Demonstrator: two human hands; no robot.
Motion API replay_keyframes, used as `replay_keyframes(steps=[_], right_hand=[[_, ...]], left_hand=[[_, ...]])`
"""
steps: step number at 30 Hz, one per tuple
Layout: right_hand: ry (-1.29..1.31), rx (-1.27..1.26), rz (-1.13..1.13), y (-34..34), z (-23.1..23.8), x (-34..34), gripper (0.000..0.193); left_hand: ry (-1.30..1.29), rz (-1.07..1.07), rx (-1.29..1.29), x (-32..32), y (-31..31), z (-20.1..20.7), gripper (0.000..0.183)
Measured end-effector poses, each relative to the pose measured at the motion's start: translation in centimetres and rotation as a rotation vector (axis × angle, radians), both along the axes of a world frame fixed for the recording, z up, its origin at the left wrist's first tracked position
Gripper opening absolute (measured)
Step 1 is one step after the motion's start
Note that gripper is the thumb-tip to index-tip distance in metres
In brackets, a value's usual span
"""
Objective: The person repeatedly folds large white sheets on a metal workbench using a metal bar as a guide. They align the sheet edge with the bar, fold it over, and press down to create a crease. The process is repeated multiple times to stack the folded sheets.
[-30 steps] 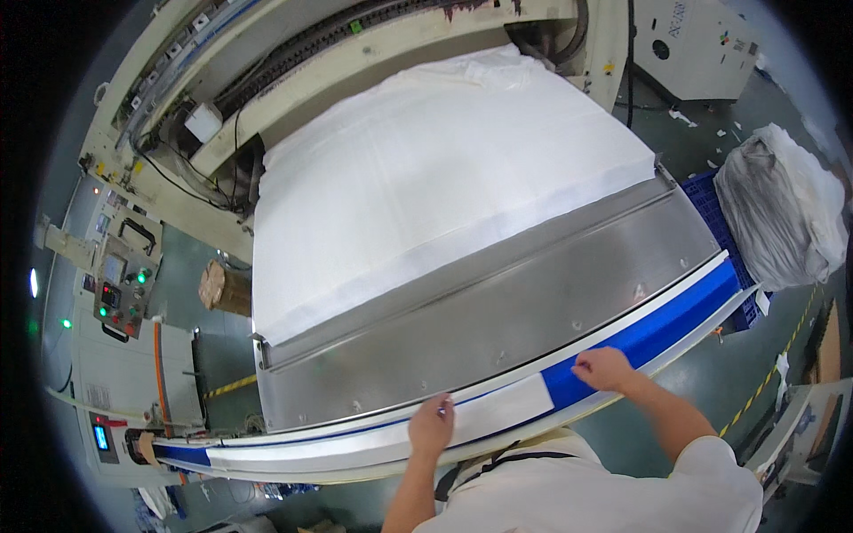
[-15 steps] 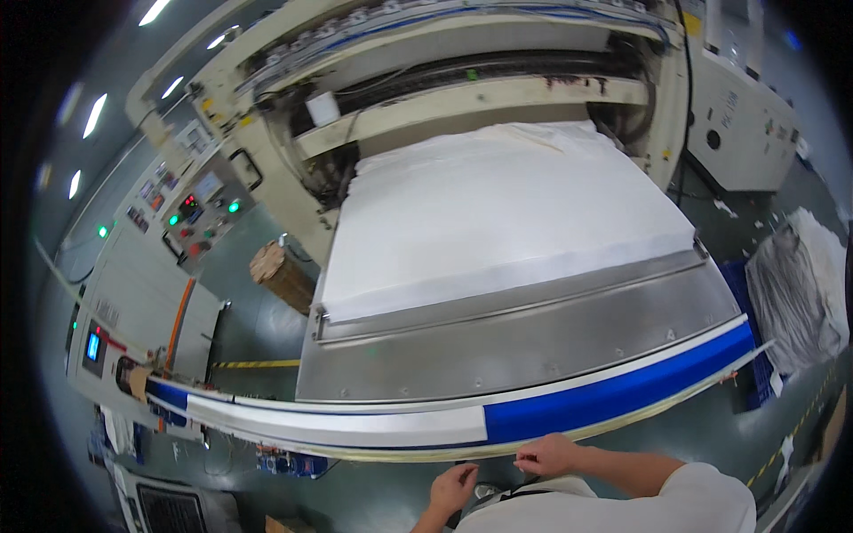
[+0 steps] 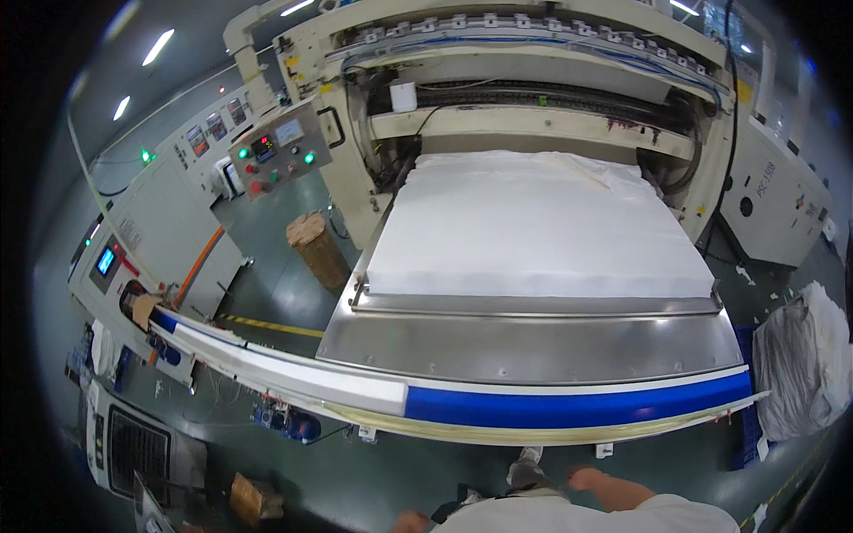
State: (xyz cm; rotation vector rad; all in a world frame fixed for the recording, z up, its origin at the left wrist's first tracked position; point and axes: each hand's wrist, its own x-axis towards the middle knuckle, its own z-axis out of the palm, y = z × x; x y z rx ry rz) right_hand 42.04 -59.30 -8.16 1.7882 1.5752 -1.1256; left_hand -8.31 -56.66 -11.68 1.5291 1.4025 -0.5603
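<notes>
My right hand (image 3: 586, 478) hangs in front of my body, just short of the long blue and white conveyor (image 3: 577, 405), touching nothing. Its fingers look loosely curled, and I see nothing in them. Only a small part of my left hand (image 3: 410, 522) shows at the lower edge, with its fingers hidden. Past the conveyor lies a shiny metal table (image 3: 533, 342). A broad pile of white sheet material (image 3: 542, 231) covers its far part, with its front edge along a metal bar (image 3: 533, 307). Neither hand reaches the pile.
A large cream machine frame (image 3: 533, 120) spans the table's far end. Left of it are a control panel (image 3: 280, 151) and a brown cylinder (image 3: 318, 249). A grey bagged bundle (image 3: 800, 364) stands at the right. A cardboard box (image 3: 256, 499) sits on the floor at lower left.
My view has turned left and levelled, so the machine sits further right. Both hands have dropped toward the lower edge, apart from each other, and the left is mostly out of view.
</notes>
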Motion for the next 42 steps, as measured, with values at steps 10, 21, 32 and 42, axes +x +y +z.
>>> replay_keyframes(steps=[10, 21, 32, 42], right_hand=[[-0.081, 0.041, 0.013, -2.3, -3.7, 2.0, 0.043], [0.178, 0.201, -0.072, 3.5, 3.4, -8.1, 0.038], [0.04, 0.079, -0.35, -2.3, 1.8, -6.1, 0.036], [-0.008, 0.082, -0.55, -12.5, 2.3, -4.9, 0.041]], left_hand=[[-0.001, -0.036, 0.195, -0.4, 1.1, 1.6, 0.036], [-0.247, -0.224, 0.404, -1.7, 2.1, -4.2, 0.038], [-0.102, -0.324, 0.311, -6.6, 1.8, -6.3, 0.046], [-0.089, -0.333, 0.224, -3.1, 2.6, -6.1, 0.052]])
